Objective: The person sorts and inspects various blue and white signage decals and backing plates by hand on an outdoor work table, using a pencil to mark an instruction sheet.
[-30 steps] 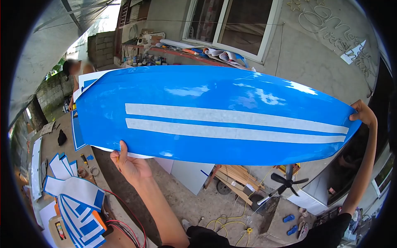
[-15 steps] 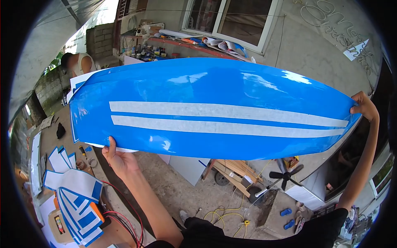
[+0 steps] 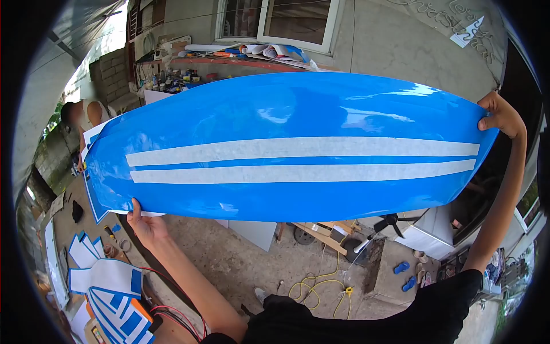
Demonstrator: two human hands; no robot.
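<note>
Left hand [image 3: 148, 226] and right hand [image 3: 502, 116], on my remote feed, are both pinched closed on a blue sheet [image 3: 344, 198]: left on its lower edge, right at its opposite end. It spans between them, two pale strips [image 3: 303, 148] running lengthwise. Below my left hand I see blue-edged white pieces [image 3: 105, 276] on the table [image 3: 91, 200]; below my right, blue slippers [image 3: 401, 268]; beyond both, rolled sheets [image 3: 269, 53].
</note>
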